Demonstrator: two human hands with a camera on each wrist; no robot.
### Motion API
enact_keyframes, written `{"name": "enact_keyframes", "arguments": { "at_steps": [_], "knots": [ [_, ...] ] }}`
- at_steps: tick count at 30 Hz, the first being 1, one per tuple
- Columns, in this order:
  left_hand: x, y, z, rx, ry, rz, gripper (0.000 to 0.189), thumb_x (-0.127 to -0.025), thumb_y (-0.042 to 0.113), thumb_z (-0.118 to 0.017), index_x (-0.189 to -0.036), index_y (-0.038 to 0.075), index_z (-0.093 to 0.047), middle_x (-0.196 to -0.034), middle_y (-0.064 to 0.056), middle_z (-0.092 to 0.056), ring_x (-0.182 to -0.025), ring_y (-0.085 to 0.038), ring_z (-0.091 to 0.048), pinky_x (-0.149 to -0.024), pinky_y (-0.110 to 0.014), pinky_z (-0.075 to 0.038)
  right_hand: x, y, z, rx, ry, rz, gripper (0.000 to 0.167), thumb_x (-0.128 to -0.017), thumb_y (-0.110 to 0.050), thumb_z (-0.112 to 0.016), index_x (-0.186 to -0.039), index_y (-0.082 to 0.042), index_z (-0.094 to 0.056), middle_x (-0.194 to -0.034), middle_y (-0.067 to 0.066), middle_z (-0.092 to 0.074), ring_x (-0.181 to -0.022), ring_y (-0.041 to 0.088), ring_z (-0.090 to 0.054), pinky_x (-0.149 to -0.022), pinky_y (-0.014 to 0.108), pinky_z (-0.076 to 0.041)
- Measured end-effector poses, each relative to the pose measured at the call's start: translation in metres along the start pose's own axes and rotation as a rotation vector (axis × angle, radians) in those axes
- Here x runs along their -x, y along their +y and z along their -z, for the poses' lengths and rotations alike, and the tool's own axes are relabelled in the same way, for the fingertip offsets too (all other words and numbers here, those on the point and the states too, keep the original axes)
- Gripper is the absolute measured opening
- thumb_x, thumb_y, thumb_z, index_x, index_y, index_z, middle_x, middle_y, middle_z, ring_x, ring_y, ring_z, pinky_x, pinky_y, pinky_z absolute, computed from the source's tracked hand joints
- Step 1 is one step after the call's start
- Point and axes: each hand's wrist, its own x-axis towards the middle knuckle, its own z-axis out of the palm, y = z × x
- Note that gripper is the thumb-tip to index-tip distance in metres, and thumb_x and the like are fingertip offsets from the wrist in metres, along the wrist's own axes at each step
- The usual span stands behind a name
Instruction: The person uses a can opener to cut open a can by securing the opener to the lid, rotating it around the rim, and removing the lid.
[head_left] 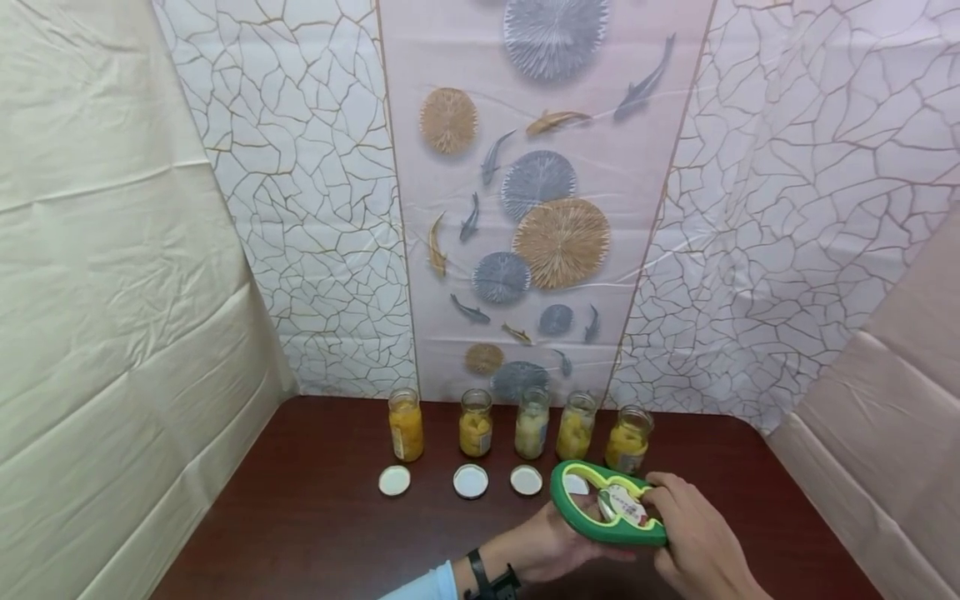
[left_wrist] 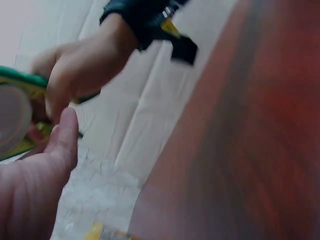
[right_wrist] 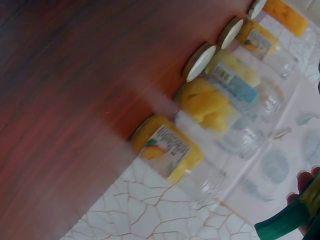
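My right hand point(head_left: 693, 529) grips the end of a green and yellow jar opener point(head_left: 573, 518), held above the table. A jar lid point(head_left: 626, 505) with a printed top shows through its opening. In the left wrist view the lid's pale round face point(left_wrist: 11, 119) sits within the opener. Underneath the opener is my left hand point(head_left: 553, 543), palm up, its fingers extended beneath the lid; its thumb is hidden. Whether those fingers press on the lid cannot be made out. Nearest to the opener is an uncovered jar of yellow fruit point(head_left: 627, 442).
Several more uncovered fruit jars, among them one of orange pieces point(head_left: 407, 432), stand in a row along the back of the dark red table point(head_left: 300, 517). White-faced lids point(head_left: 470, 482) lie before them. Patterned cloth point(head_left: 517, 208) hangs behind, and plain cloth on both sides.
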Motion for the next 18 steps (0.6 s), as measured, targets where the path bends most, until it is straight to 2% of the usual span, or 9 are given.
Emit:
{"name": "enact_keyframes", "arguments": {
  "at_steps": [3, 6, 10, 13, 15, 18],
  "knots": [
    [-0.008, -0.003, -0.006, 0.048, 0.005, 0.044, 0.054, -0.117, 0.029, -0.044, -0.168, 0.012, -0.033, -0.172, -0.014, -0.038, -0.158, -0.033, -0.042, -0.132, -0.055, -0.033, -0.002, -0.004, -0.001, -0.008, 0.041, 0.012, 0.047, -0.053, 0.0, -0.072, -0.099, -0.01, -0.066, -0.114, 0.012, -0.07, -0.095, 0.024, -0.065, -0.077, 0.044, -0.055],
    [-0.009, -0.005, -0.008, 0.064, 0.059, 0.066, 0.057, -0.116, 0.034, -0.047, -0.167, 0.012, -0.035, -0.17, -0.013, -0.043, -0.149, -0.027, -0.053, -0.131, -0.052, -0.036, -0.004, -0.006, -0.003, -0.016, 0.075, 0.027, 0.046, -0.054, 0.0, -0.07, -0.099, -0.009, -0.066, -0.115, 0.014, -0.07, -0.095, 0.025, -0.066, -0.077, 0.044, -0.054],
    [-0.005, -0.008, -0.011, 0.093, 0.093, 0.039, 0.065, -0.114, 0.045, -0.046, -0.167, 0.01, -0.032, -0.168, -0.013, -0.044, -0.135, -0.017, -0.06, -0.126, -0.047, -0.043, -0.003, -0.006, -0.006, -0.022, 0.088, 0.033, 0.045, -0.054, 0.001, -0.067, -0.098, -0.008, -0.065, -0.115, 0.014, -0.07, -0.094, 0.025, -0.065, -0.077, 0.043, -0.053],
    [0.0, -0.01, -0.014, 0.139, 0.091, 0.01, 0.079, -0.109, 0.055, -0.053, -0.168, 0.009, -0.03, -0.167, -0.011, -0.045, -0.132, -0.015, -0.061, -0.12, -0.04, -0.047, -0.002, -0.006, -0.008, -0.021, 0.084, 0.031, 0.042, -0.056, 0.001, -0.067, -0.097, -0.009, -0.065, -0.113, 0.015, -0.07, -0.094, 0.025, -0.066, -0.077, 0.042, -0.053],
    [0.002, -0.012, -0.016, 0.174, 0.09, -0.003, 0.084, -0.105, 0.056, -0.058, -0.168, 0.008, -0.029, -0.166, -0.01, -0.045, -0.13, -0.014, -0.061, -0.116, -0.036, -0.049, -0.001, -0.006, -0.009, -0.018, 0.077, 0.028, 0.039, -0.059, 0.0, -0.069, -0.096, -0.009, -0.065, -0.112, 0.015, -0.071, -0.093, 0.025, -0.066, -0.077, 0.042, -0.054],
    [0.006, -0.014, -0.019, 0.226, 0.093, -0.008, 0.087, -0.105, 0.058, -0.056, -0.169, 0.008, -0.025, -0.166, -0.01, -0.044, -0.131, -0.015, -0.06, -0.113, -0.033, -0.049, 0.001, -0.007, -0.011, -0.008, 0.063, 0.022, 0.035, -0.062, -0.003, -0.071, -0.096, -0.011, -0.065, -0.111, 0.014, -0.071, -0.093, 0.023, -0.066, -0.076, 0.04, -0.054]
  ]
}}
